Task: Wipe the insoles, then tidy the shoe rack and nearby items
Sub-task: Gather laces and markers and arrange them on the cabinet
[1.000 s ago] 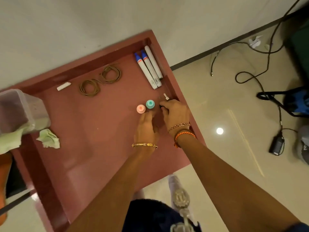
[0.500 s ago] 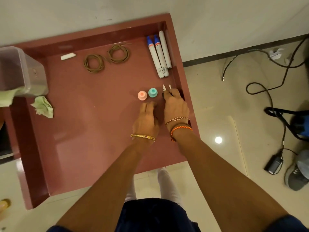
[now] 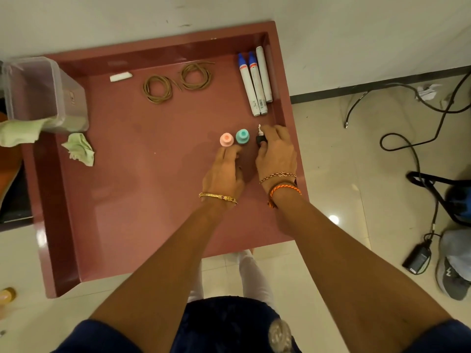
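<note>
A maroon rack top (image 3: 127, 200) with a raised rim lies below me. On it stand a pink cap-like piece (image 3: 226, 139) and a teal one (image 3: 242, 136), side by side. My left hand (image 3: 224, 171) rests flat just below them, fingertips close to the pink piece. Just right of the teal piece, my right hand (image 3: 276, 151) pinches a small black-headed key (image 3: 260, 137). Three markers (image 3: 256, 82) lie along the right rim. Two coiled brown laces (image 3: 175, 81) lie near the back.
A clear plastic box (image 3: 43, 95) stands at the left rim with a green cloth (image 3: 21, 132) hanging from it, and a crumpled green wipe (image 3: 80, 149) beside it. A white chalk-like piece (image 3: 120, 76) lies near the back. Cables (image 3: 407, 143), an adapter (image 3: 418, 258) and a grey shoe (image 3: 456, 278) litter the floor on the right.
The view has shifted, so the rack top sits differently in frame. My right hand has pulled back slightly, and the key's black head now shows beside the teal piece. My left hand stays put.
</note>
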